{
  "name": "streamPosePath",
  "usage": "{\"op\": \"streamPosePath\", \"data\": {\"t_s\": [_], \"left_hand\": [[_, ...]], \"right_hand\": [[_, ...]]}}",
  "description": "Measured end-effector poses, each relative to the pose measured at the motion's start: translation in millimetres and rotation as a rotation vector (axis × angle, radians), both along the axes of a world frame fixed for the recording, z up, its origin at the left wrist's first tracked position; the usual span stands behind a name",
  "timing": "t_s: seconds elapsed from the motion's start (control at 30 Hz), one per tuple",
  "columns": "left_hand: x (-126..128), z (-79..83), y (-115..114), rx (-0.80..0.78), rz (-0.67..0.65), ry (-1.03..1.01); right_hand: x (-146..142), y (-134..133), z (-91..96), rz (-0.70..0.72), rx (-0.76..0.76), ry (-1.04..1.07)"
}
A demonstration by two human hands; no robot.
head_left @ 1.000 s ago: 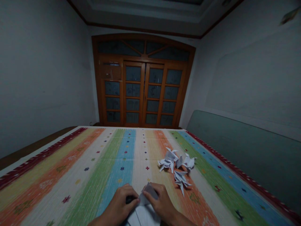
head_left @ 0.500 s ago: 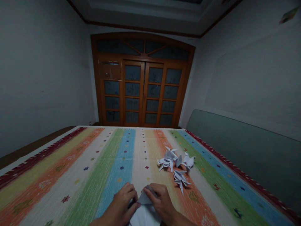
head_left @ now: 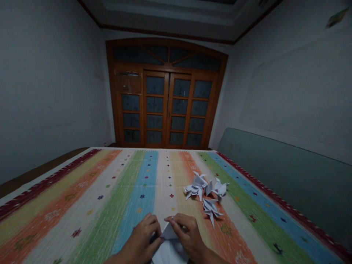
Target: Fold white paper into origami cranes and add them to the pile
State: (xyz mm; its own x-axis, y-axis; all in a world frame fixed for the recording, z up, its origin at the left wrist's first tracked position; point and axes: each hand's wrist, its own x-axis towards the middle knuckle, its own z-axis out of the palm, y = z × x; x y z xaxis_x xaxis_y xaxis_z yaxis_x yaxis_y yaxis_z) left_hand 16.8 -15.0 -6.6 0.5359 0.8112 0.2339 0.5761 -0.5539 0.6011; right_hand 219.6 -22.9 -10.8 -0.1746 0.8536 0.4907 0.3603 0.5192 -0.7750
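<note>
A sheet of white paper (head_left: 168, 253), partly folded, lies at the near edge of the view between my hands. My left hand (head_left: 145, 234) pinches its left side, thumb against the fold and fingers curled. On the other side, my right hand (head_left: 188, 233) has thumb and forefinger closed on the raised, pointed flap at the top. The paper's lower part runs out of the picture. To the right and farther off sit several folded white paper figures (head_left: 211, 208) with pointed tips, bunched together on the cloth.
A striped, patterned tablecloth (head_left: 118, 198) covers the table. Along the right side stands a pale green panel (head_left: 275, 161), perhaps a seat back. Wooden doors with glass panes (head_left: 167, 106) close off the far end, between plain walls.
My right forefinger and thumb have shifted slightly at the flap's tip, and less of the paper's point shows there. My left hand and the paper figures stay in place.
</note>
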Motion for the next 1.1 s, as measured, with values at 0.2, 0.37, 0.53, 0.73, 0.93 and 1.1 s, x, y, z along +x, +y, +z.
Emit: {"op": "streamPosePath", "data": {"t_s": [0.2,0.37,0.53,0.73,0.93,1.1], "left_hand": [[-5.3,2.3,1.3,0.032,0.053,-0.017],[-9.2,-0.2,8.9,0.060,0.189,-0.042],[-11.7,0.3,13.9,0.076,0.250,-0.121],[-13.1,-0.5,14.4,0.066,0.245,-0.157],[-13.8,-3.5,14.4,0.092,0.229,-0.179],[-13.1,1.5,10.7,0.097,0.176,-0.158]], "right_hand": [[3.7,-1.8,5.2,-0.019,-0.116,0.080],[13.7,5.8,8.5,0.050,-0.074,0.128],[26.2,18.3,1.5,0.131,-0.154,0.194],[25.9,22.0,0.9,0.253,-0.278,0.232],[23.8,20.5,3.2,0.245,-0.351,0.215],[21.4,22.7,-4.1,0.236,-0.370,0.214]]}}
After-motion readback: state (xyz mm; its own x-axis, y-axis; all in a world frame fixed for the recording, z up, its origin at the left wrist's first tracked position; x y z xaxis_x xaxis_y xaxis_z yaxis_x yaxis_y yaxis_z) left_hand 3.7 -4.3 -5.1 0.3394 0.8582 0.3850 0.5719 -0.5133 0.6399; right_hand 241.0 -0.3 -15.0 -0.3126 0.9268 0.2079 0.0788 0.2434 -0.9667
